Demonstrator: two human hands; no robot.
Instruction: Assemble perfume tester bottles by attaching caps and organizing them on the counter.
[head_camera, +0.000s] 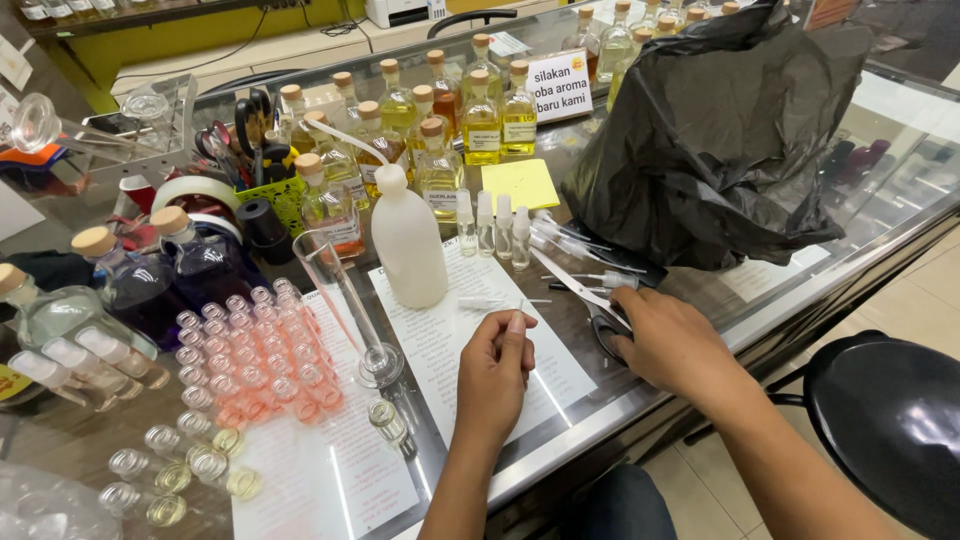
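Two hands working at the near edge of a crowded glass counter (850, 215).

The black plastic bag (715, 130) is filling the far right, and the counter edge is running diagonally just below both wrists; open room is lying only on the printed paper sheets (440, 345). One white squeeze bottle (408, 240) is standing upright beyond the left hand. The right hand (668, 340) is resting on one pair of scissors (585, 295), fingers curled over the dark handles. The left hand (495, 375) is pinching one thin clear tube (517, 305) between thumb and forefinger, above the paper.
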